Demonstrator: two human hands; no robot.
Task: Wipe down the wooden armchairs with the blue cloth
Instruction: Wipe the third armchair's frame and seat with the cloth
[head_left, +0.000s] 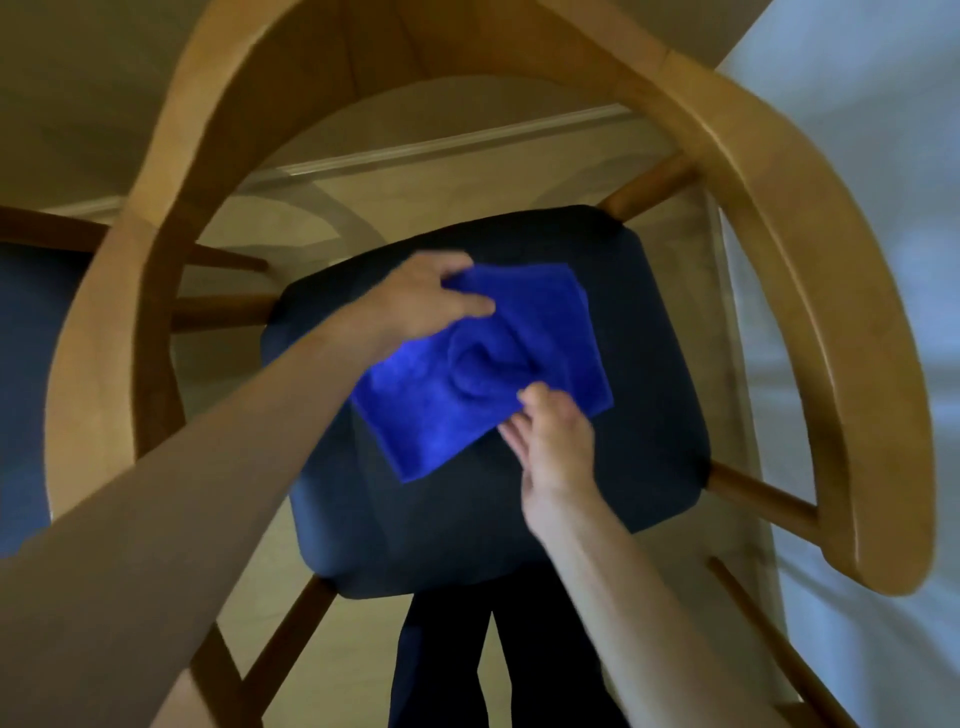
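A bright blue cloth (483, 364) lies rumpled on the dark blue seat cushion (519, 519) of a wooden armchair (779, 218), seen from straight above. My left hand (421, 301) grips the cloth's far left corner, fingers curled over the edge. My right hand (556, 447) pinches the cloth's near right edge between thumb and fingertips. The chair's curved wooden backrest and armrests ring the seat on the left, far side and right.
A second chair with a dark blue seat (26, 364) and wooden frame stands at the left edge. White fabric (857, 156) hangs along the right side. Beige floor (415, 171) shows beyond the seat. My dark trouser legs (467, 665) stand just below the seat's front.
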